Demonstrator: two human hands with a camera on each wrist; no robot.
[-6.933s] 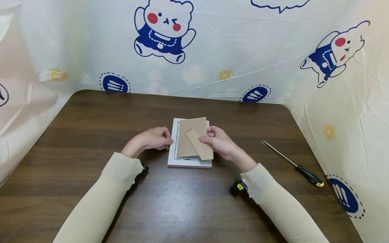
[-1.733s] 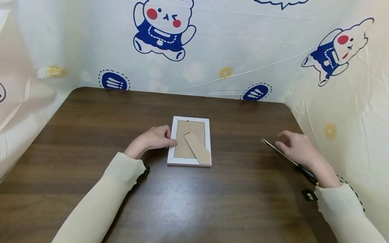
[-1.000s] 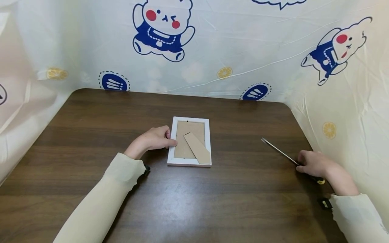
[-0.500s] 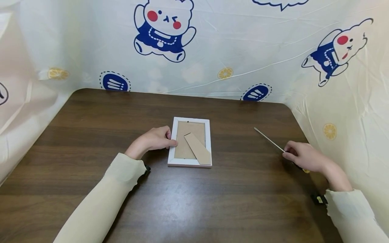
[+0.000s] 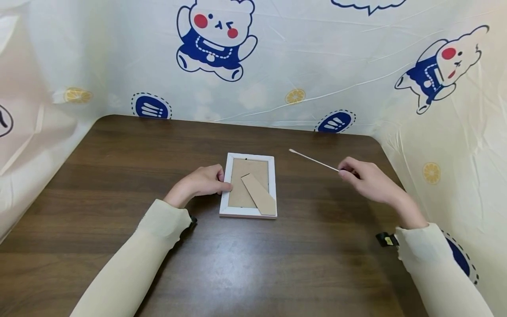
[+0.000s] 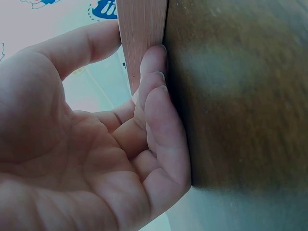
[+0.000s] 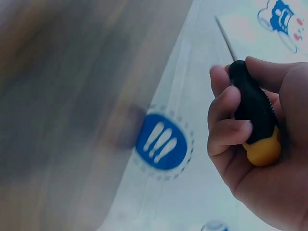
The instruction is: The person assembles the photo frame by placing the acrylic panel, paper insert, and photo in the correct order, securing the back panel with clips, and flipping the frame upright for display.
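A white picture frame lies face down on the table, its brown backing board seated inside the border. A slanted cardboard stand leg lies flat across the board and over the lower right corner. My left hand grips the frame's left edge, thumb on top and fingers against the side in the left wrist view. To the right, my right hand holds a screwdriver with its shaft pointing left toward the frame. The right wrist view shows fingers curled round its black and yellow handle.
The dark wooden table runs back to a pale printed curtain, which also hangs along both sides. Small dark cameras sit at both wrists, the right one showing a yellow patch.
Earlier the right hand laid the backing board into the frame, then let go and reached right. It picked up the screwdriver and carried it left and away. The left hand stayed at the frame.
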